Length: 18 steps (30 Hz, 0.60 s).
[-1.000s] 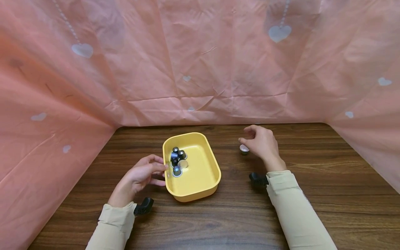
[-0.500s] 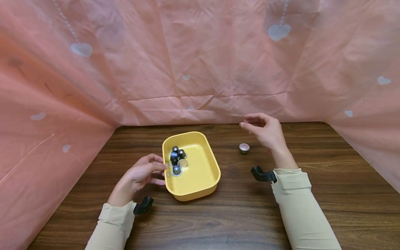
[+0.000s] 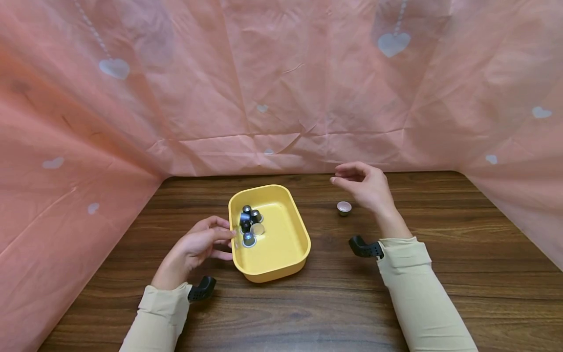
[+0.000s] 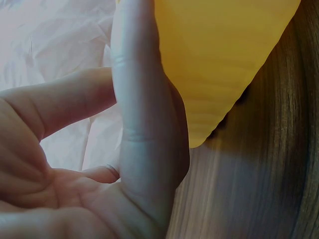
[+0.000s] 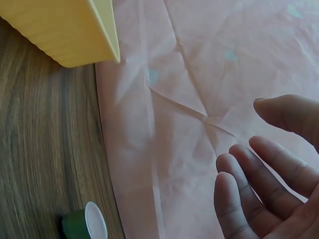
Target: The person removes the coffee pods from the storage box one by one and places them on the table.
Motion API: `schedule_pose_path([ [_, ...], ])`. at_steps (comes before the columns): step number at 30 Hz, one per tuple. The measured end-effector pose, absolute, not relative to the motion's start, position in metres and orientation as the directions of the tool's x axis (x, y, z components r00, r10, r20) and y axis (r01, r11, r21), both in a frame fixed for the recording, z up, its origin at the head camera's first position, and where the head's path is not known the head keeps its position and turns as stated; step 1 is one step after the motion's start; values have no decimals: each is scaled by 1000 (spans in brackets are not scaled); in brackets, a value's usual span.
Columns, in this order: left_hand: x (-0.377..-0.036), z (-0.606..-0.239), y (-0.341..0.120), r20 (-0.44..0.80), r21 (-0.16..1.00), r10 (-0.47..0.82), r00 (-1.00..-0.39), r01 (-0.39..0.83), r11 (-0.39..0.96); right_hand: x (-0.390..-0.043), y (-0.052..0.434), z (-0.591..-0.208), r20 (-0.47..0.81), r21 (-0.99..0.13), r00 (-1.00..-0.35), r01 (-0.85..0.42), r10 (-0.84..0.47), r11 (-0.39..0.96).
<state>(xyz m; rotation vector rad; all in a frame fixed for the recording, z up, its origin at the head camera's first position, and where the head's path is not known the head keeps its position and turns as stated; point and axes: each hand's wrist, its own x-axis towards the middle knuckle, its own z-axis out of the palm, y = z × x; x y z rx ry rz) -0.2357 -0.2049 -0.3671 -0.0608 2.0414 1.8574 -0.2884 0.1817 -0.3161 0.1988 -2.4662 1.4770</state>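
Note:
A yellow bin [image 3: 281, 234] sits on the table with several coffee capsules [image 3: 249, 239] gathered along its left side, some dark, one blue, one showing its pale lid. My left hand [image 3: 200, 247] holds the bin's left rim, thumb over the edge and fingers by the outer wall. The left wrist view has a straight finger [image 4: 142, 109] alongside the yellow wall. To the right of the bin a single capsule [image 3: 344, 209] stands lid up; its body looks green [image 5: 75, 224] in the right wrist view. My right hand [image 3: 369, 188] hovers behind and above it, fingers relaxed, nothing between them.
The wooden table [image 3: 281, 318] ends at the back against a pink curtain [image 3: 281, 98] with pale hearts, which also hangs at both sides. Black wrist mounts [image 3: 366, 247] jut inward from both sleeves.
My right hand has lifted away from the lone capsule, up and back, then drifted slightly left. That capsule stays on the table. The left hand and the bin have kept their places.

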Motion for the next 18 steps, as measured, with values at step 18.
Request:
schedule_pose_path([
  [18,-236,-367,-205,-306,951,223,-925,-286,119,-291,148,-316,249,-895,-967,-251,-54,368],
])
